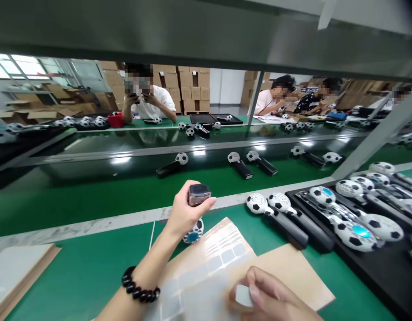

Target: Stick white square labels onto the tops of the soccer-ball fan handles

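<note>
My left hand (187,207) is closed around the black handle (199,192) of a handheld device, its end facing me. Below, partly hidden by my wrist, a soccer-ball head with a blue disc (192,237) shows; I cannot tell for certain that it belongs to the same device. My right hand (271,294) pinches a small pale grey sticker (244,296) between thumb and fingers. Beneath both hands lie sheets of rounded square stickers (206,267) on a tan backing (293,272), partly blurred at the front.
Two ball-headed devices (286,223) lie right of the sheets, beside a black tray (369,276) holding several more. A paper stack (22,276) sits at left. Others lie on the green belt (206,167) ahead. A shelf (192,35) hangs overhead; people work across the line.
</note>
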### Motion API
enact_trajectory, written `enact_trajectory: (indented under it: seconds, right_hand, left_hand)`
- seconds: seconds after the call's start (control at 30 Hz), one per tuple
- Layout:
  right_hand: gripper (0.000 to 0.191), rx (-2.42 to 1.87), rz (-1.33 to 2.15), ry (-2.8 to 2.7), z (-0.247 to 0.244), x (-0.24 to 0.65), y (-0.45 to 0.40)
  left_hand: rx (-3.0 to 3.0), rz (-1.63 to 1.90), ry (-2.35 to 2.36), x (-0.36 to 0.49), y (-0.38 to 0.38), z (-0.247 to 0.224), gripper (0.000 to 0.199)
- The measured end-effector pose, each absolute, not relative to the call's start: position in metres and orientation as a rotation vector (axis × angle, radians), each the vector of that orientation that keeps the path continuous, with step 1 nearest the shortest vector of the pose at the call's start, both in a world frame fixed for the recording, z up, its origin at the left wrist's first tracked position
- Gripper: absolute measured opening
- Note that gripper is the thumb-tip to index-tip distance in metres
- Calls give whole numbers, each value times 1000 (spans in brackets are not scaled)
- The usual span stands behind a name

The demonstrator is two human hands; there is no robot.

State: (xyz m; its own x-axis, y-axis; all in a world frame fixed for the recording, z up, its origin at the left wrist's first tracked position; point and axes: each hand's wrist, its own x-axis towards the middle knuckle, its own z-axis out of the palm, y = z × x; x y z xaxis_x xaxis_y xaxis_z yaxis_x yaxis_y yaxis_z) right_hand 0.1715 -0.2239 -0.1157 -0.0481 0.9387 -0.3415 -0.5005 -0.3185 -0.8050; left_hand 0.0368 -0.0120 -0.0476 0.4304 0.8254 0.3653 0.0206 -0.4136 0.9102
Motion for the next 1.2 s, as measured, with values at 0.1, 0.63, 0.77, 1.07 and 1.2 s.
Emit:
enact_trajectory:
  seconds: [0.1, 0.63, 0.77, 1.07, 1.2]
  right_hand:
    - [52, -1125, 1491, -689, -77, 176, -204]
    - [32, -926, 1294, -987, 33, 170, -127]
    - [33, -935, 1280, -978, 34, 168, -127]
    - [27, -962, 1238, -974, 36, 166, -129]
    - [27, -978, 1234, -972, 36, 165, -128]
  left_hand:
    - [1972, 1263, 578, 27, -13, -35, 29]
    - [2603, 1473, 109, 8, -21, 2, 32]
    - [2590, 1478, 132, 10, -21, 1, 33]
    - [2589, 1502, 167, 9, -20, -3, 33]
    - [2591, 1501, 187, 10, -21, -3, 33]
